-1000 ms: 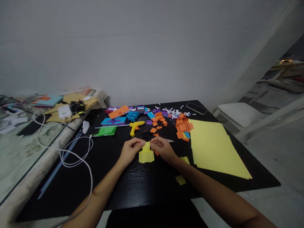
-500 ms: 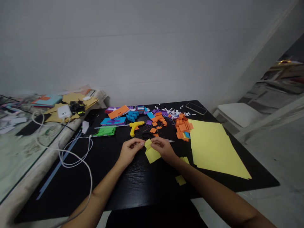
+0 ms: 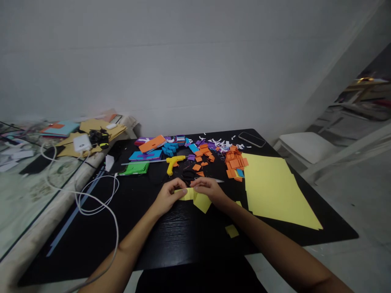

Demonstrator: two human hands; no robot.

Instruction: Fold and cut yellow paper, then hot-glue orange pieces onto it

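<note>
Both of my hands pinch a small folded yellow paper piece [image 3: 197, 198] just above the black table [image 3: 171, 240]. My left hand [image 3: 169, 195] grips its left end with closed fingers. My right hand [image 3: 210, 190] grips its upper right part, fingers curled. The paper hangs down to the right between them. Black scissors [image 3: 190, 175] lie just beyond my hands.
A stack of large yellow sheets [image 3: 275, 189] lies to the right. A small yellow scrap [image 3: 231, 230] lies near my right forearm. A yellow glue gun [image 3: 174, 162], orange squares [image 3: 235, 162], coloured paper pieces [image 3: 146, 155] and a phone [image 3: 252, 139] sit farther back. A white cable [image 3: 100, 195] loops at the left.
The yellow paper has turned between my fingers: it hung straight down, then tilted, and now lies stretched sideways with its loose part hanging to the right. Both hands stayed in place.
</note>
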